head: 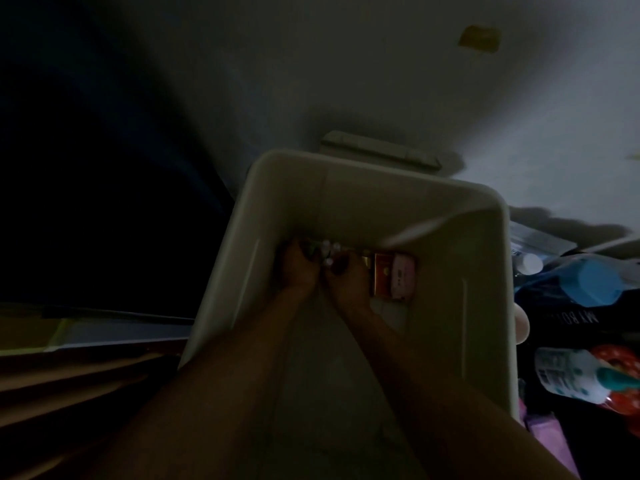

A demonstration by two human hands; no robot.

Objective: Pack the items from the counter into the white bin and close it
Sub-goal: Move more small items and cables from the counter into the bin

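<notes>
A dim room; the open white plastic bin (491, 306) sits by a cluttered worktop (588, 306). Deep inside, left hand (300, 268) and right hand (346, 277) meet, fingers curled around small pale items (326, 250), beside a red box (382, 277).

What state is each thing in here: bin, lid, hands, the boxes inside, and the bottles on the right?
white bin: open, no lid on it.
lid: apparently the pale piece lying behind the bin.
left hand: deep in the bin, closed around small items too dark to identify.
right hand: beside it, on the same items.
red box: in the bin.
pink box: in the bin, against the red box.
bottles: lying outside the bin, capped.
</notes>
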